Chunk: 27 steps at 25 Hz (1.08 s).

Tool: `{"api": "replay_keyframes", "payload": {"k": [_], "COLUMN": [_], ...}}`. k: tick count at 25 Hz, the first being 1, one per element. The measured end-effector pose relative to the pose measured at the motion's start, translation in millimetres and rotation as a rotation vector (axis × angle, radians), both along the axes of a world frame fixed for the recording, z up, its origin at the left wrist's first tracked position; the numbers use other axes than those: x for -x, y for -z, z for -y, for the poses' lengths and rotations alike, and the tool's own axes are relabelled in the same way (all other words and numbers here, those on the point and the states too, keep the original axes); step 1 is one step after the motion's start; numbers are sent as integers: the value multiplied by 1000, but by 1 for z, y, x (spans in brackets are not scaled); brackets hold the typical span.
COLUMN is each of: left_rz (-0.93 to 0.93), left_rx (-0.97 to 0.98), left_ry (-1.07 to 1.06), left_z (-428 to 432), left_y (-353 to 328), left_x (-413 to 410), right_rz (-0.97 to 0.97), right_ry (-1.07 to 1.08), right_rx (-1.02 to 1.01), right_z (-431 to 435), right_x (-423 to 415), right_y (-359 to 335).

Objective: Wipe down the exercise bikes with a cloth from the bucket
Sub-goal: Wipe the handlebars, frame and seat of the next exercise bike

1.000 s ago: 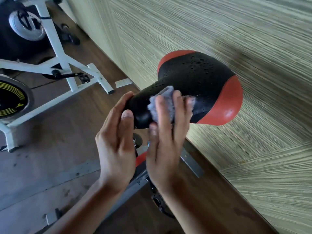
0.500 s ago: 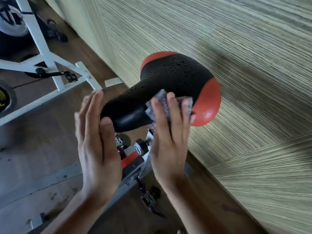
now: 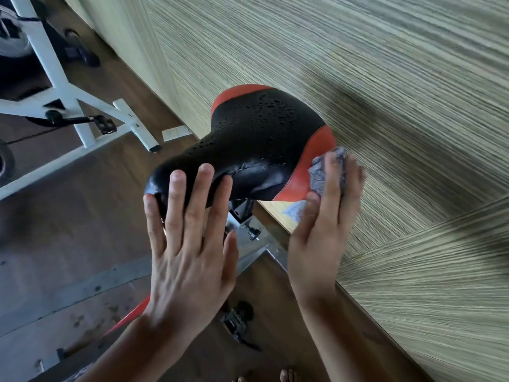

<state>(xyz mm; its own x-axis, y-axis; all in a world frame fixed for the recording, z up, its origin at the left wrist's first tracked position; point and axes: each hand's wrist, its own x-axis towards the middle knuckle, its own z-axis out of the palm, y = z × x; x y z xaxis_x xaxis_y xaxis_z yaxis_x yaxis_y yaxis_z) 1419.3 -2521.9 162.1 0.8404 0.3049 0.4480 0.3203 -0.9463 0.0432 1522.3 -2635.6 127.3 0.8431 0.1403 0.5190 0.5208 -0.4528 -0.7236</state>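
Right now the job is only partly done, I think. The right hand [image 3: 322, 238] has its fingers laid flat over the grey cloth [image 3: 319, 172] and pushes it onto the red back corner of the bike seat [image 3: 261, 133]. So the cloth is at the wide end of the seat, close to the stripy wall [image 3: 385, 78]. The left hand [image 3: 190, 252] is spread wide with straight fingers. It rests flat on the thin front end of the seat and holds nothing; I think it keeps the seat from turning.

The black top of the seat has lots of little water drops on it, and its near side looks wet and shiny. So the seat looks wiped, or nearly so. The rest of this bike under the seat looks dry. The white bike [image 3: 48, 60] at the back stands well apart from both hands and also looks dry. I think those parts are left to do.

Now the count. I see two bikes, one seat, one cloth and two hands. I see two pedals: one on the white bike [image 3: 106, 125] and one low down under the seat [image 3: 238, 325]. The bucket is not in the picture. Both bikes stand on a brown wood floor [image 3: 68, 210].
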Motion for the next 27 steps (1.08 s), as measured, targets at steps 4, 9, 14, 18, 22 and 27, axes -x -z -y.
{"api": "replay_keyframes", "payload": {"k": [4,9,14,18,22,27], "left_rz": [-16,-13,-6,-125,-184,-246], "left_rx": [8,73,135,185,231,270], "left_ry": [-33,-39,46,-34,-39,-69], "left_z": [5,23,59,65,62,55], "left_y": [-1,-15,-42,-52,-54,-61], "left_x": [-2,-7,-72,-113,-115,-121], "right_rz": [23,-135,-489,-698,-820,-864], "right_ry": [-163,-256,-371,-471,-393,-381], "right_rx": [99,15,-201,-322,-302,-337], "right_z": [17,33,47,56,49,41], "right_x": [-5,-14,-55,-45,-89,-81], "right_y": [1,-15,-39,-57,-59,-70]}}
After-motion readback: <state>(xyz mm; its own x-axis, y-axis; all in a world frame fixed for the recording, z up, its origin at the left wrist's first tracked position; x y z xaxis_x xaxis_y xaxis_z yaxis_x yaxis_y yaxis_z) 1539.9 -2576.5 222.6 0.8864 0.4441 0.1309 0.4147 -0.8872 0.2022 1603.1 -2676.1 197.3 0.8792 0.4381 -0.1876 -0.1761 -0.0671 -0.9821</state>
